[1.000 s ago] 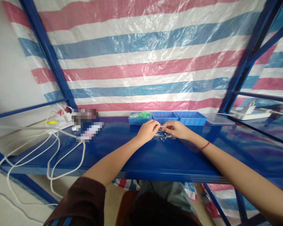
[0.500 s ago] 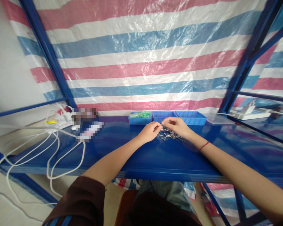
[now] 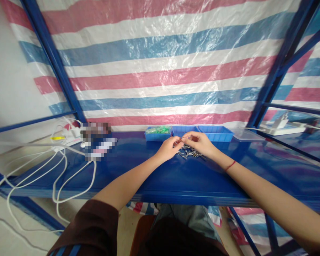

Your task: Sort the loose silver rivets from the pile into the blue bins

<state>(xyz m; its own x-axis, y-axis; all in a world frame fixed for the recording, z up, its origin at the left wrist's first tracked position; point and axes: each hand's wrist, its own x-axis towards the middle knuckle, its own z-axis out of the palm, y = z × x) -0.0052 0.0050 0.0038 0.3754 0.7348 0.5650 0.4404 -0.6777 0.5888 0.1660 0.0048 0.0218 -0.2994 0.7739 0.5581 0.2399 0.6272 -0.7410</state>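
My left hand [image 3: 168, 148] and my right hand [image 3: 199, 143] meet fingertip to fingertip over a pile of small, thin metal pieces [image 3: 190, 153] on the blue table. The fingers of both hands are pinched together; whatever sits between them is too small to name. Part of the pile is hidden beneath my hands. Just behind stand three joined blue bins: the left bin [image 3: 158, 136] holds green and clear plastic packets [image 3: 160, 129], while my right hand partly covers the front of the middle bin [image 3: 184, 131] and the right bin [image 3: 218, 135].
White cables [image 3: 66, 167] loop over the table's left side, near a blurred-out item [image 3: 100, 142]. A clear plastic lid [image 3: 248, 134] lies right of the bins, and a white power strip [image 3: 285, 128] is farther right. Blue metal posts [image 3: 277, 67] frame the striped sheet [image 3: 160, 71].
My hands have shifted slightly, with the left fingers curling a little differently and both fingertips still close together above the pile. The bins and cables look the same.
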